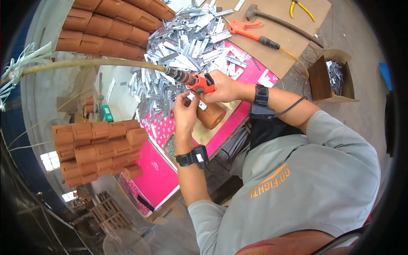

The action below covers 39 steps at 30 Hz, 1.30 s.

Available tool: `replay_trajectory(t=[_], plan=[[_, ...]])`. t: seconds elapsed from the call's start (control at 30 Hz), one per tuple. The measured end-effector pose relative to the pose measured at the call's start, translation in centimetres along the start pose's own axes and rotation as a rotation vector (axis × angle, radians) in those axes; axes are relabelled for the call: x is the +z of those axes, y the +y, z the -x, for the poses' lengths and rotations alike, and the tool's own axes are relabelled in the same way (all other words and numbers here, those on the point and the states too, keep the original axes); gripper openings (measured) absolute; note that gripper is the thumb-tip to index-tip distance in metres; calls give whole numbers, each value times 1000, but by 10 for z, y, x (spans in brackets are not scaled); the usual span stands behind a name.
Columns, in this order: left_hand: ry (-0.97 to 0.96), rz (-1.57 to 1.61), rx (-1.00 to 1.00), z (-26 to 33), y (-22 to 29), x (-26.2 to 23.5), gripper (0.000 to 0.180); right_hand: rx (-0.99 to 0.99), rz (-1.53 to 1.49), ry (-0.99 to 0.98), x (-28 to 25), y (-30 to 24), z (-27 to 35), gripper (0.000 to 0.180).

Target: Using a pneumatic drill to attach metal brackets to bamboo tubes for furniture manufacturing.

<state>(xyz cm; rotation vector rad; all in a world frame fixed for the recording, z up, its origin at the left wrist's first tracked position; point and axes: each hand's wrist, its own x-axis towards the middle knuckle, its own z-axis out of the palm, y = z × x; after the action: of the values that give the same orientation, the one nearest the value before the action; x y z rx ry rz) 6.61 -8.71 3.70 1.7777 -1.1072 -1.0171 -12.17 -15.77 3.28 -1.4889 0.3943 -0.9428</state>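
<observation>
A person in a grey shirt [314,170] grips an orange power tool [201,84] with the right hand [225,87] while the left hand [185,111] holds a metal strip [198,103] against a terracotta-coloured cylinder [214,116] at a pink-covered bench [159,170]. Beyond (past stacked cylinders [102,148] at left) spreads a heap of silvery strips [182,51], with a hammer [287,23] and yellow-handled pliers [302,8] lying nearby on cardboard [272,46].

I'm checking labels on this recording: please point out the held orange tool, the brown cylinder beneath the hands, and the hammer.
Held orange tool [201,84], head view: on its orange body.
Brown cylinder [211,116], head view: on its bare outer surface.
Hammer [290,27], head view: on its handle.
</observation>
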Motion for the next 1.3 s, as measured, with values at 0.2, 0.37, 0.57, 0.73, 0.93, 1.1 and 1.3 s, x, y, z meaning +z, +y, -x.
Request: replay_trajectory(t=[0.2, 0.37, 0.57, 0.73, 0.93, 1.1, 1.3], plan=[[40, 93, 148, 17, -19, 9, 22, -12, 46, -30, 2, 0, -2, 30], [77, -316, 135, 37, 3, 14, 35, -22, -9, -15, 2, 2, -1, 29], [273, -170, 417, 55, -17, 23, 46, 6, -43, -35, 4, -3, -2, 25], [481, -450, 389, 101, -6, -3, 41, 19, -11, -24, 0, 0, 0, 26], [653, -1052, 118, 143, -40, -61, 30, -8, -1, -21, 0, 6, -2, 26], [502, -707, -77, 147, -61, -74, 20, -20, 48, -15, 3, 8, -2, 27], [580, -689, -58, 147, -65, -71, 18, -16, 32, -46, 3, 4, 1, 28]])
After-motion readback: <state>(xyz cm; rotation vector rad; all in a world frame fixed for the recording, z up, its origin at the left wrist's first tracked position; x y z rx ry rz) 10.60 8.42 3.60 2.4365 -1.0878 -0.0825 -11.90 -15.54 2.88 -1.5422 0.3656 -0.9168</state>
